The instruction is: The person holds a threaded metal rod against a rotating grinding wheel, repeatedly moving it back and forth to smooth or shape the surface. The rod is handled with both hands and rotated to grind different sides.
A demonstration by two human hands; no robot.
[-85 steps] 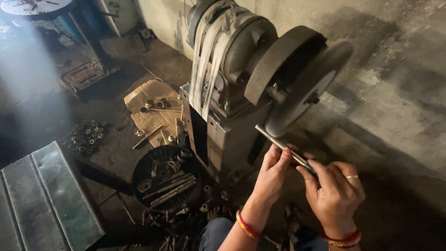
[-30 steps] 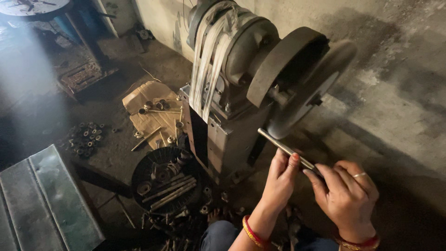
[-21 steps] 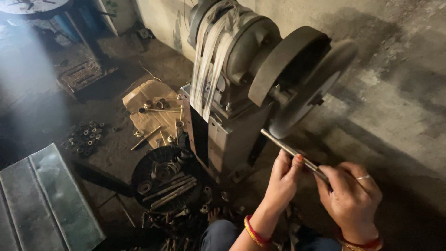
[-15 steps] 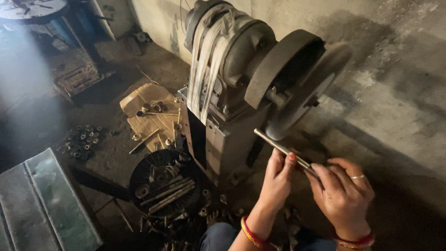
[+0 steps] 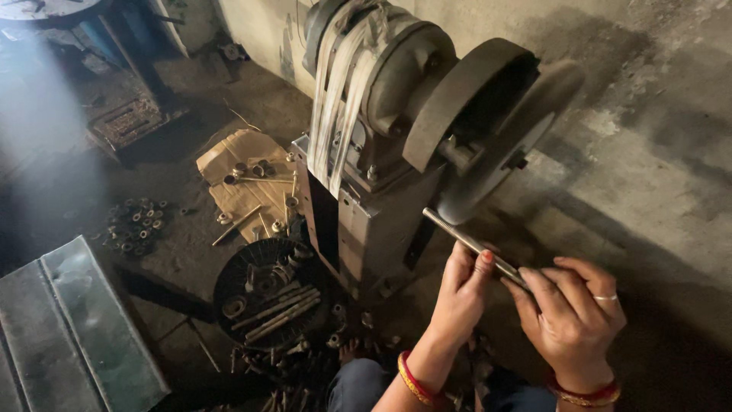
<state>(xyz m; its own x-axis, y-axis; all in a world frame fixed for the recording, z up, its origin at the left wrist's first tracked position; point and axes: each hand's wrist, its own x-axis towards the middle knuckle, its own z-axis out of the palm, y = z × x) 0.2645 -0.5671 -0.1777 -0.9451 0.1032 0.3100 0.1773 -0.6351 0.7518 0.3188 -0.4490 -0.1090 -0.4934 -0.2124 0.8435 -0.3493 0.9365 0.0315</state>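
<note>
I hold a thin metal rod [image 5: 465,240] in both hands. My left hand [image 5: 460,296] grips it near the middle, fingers wrapped over it. My right hand [image 5: 568,317], with a ring on one finger, holds the near end. The rod's far tip sits just below the lower edge of the large grey grinding wheel [image 5: 499,149]; I cannot tell if they touch. The wheel is mounted on a belt-driven bench grinder [image 5: 366,152] with pale belts over its pulley.
A round dark tray [image 5: 267,294] with rods and small parts lies on the floor left of the grinder. Cardboard [image 5: 244,183] carries bolts and rods. Loose nuts [image 5: 137,225] lie further left. A metal sheet [image 5: 69,328] is at bottom left. A concrete wall [image 5: 648,114] stands behind.
The rod's tip has stayed close under the wheel's lower edge while both hands shifted slightly on it. The view has wobbled a little.
</note>
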